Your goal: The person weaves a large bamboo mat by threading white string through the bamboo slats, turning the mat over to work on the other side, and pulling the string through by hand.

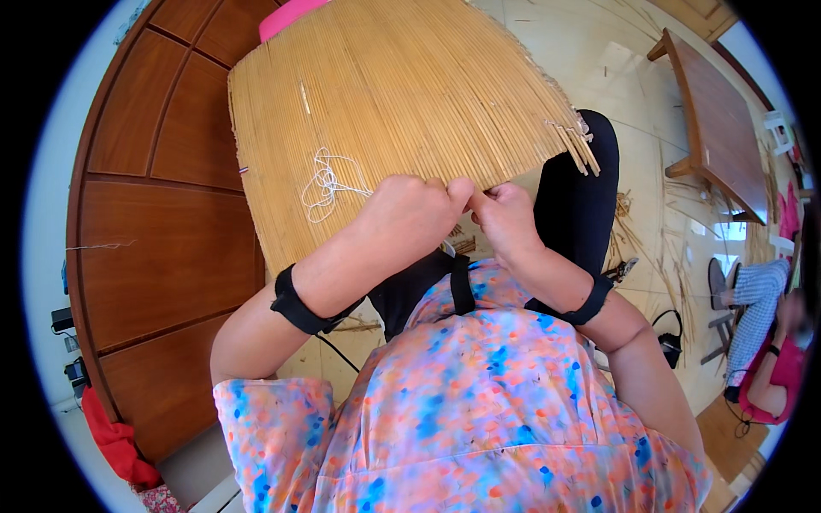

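Observation:
A large mat of thin straw-coloured sticks [402,85] lies tilted in front of me, its near edge over my dark-trousered legs. A loose tangle of white string [329,184] rests on it at left. My left hand [415,209] is closed at the mat's near edge, fingers curled and thumb against my right fingertips. My right hand [505,218] pinches at the same edge, touching my left. What exactly the fingertips hold is hidden. Several stick ends stick out unevenly at the mat's right corner [573,145].
Wooden panelled furniture [154,282] stands at left. A low wooden table [710,120] is at right, with scattered sticks [633,222] on the tiled floor. Dark-handled tool [620,272] lies beside my right forearm. Another person in pink [770,385] sits at far right. A pink object [282,17] is behind the mat.

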